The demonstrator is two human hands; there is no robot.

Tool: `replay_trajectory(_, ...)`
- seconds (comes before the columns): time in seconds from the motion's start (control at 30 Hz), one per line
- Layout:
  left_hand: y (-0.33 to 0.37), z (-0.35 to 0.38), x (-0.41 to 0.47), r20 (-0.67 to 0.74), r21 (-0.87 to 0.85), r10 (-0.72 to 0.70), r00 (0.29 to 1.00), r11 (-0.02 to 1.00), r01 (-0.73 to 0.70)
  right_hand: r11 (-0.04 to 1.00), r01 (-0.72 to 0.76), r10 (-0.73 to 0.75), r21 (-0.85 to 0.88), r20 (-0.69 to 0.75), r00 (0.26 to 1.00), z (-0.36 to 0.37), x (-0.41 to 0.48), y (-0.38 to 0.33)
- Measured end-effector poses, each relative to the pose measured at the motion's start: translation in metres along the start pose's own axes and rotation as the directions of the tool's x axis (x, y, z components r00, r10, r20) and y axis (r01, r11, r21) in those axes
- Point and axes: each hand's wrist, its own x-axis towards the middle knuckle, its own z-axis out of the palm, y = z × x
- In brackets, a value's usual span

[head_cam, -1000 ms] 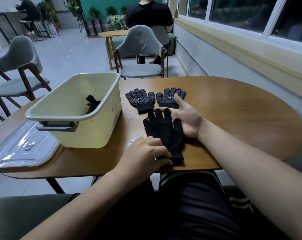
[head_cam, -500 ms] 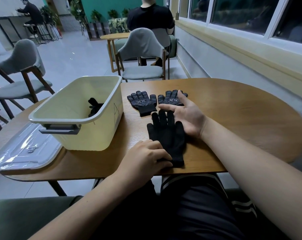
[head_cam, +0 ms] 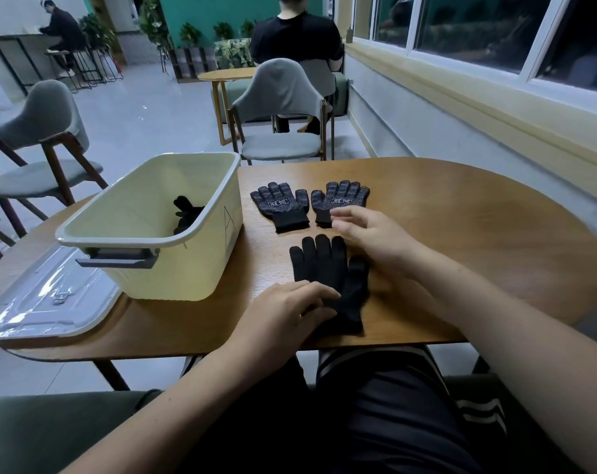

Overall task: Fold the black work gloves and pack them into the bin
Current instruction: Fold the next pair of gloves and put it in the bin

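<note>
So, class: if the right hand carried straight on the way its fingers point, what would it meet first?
Probably the right-side dotted glove, just ahead of the right hand; depth is unclear.

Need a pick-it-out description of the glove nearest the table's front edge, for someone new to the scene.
On the wooden table, look right of the cream bin, nearest the front edge. The plain glove lies flat there, fingers pointing away, its cuff end under the left hand. Unlike the two dotted gloves behind it, it is plain black, without grip dots or logo.
</note>
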Motion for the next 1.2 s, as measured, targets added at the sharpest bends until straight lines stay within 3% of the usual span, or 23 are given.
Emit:
replay_trajectory(0.1, -0.004, 0.001, -0.001, -0.002, -0.029, -0.018, 1.000, 0.999, 0.018, 0.932, 0.125, -0.133, -0.341, -0.001, 0.991, 0.001, -0.020, 0.007)
replay_trajectory(0.2, -0.007, 0.003, -0.002, -0.019, -0.024, -0.022, 1.000, 0.999, 0.021, 0.864, 0.147, -0.203, -0.482, -0.065, 0.977, 0.001, -0.034, 0.015)
replay_trajectory(0.33, -0.010, 0.004, -0.001, 0.002, -0.066, -0.046, 0.999, 0.997, 0.046, 0.830, 0.069, -0.185, -0.553, -0.156, 0.970, -0.004, -0.038, 0.026)
replay_trajectory(0.63, -0.013, 0.006, -0.002, 0.024, -0.101, -0.108, 0.994, 0.989, 0.109, 0.818, 0.022, -0.178, -0.575, -0.216, 0.960, -0.004, -0.036, 0.039)
replay_trajectory(0.8, -0.015, 0.008, -0.001, -0.020, -0.028, -0.073, 0.997, 0.997, 0.073, 0.800, 0.086, -0.261, -0.594, -0.215, 0.941, 0.001, -0.032, 0.039)
replay_trajectory(0.87, -0.016, 0.008, 0.000, -0.035, -0.005, -0.055, 0.998, 0.998, 0.055, 0.768, 0.199, -0.349, -0.609, -0.136, 0.927, 0.004, -0.030, 0.033)
replay_trajectory(1.0, -0.019, 0.010, 0.001, -0.019, 0.028, -0.016, 1.000, 0.999, 0.017, 0.696, 0.463, -0.380, -0.548, 0.266, 0.886, 0.019, -0.032, 0.020)
replay_trajectory(1.07, -0.021, 0.011, 0.001, -0.010, 0.030, -0.019, 1.000, 0.999, 0.019, 0.691, 0.470, -0.317, -0.549, 0.354, 0.880, 0.026, -0.034, 0.019)
replay_trajectory(1.2, -0.021, 0.010, 0.002, 0.008, 0.034, -0.036, 0.999, 0.999, 0.036, 0.673, 0.431, -0.235, -0.602, 0.378, 0.895, 0.028, -0.031, 0.019)
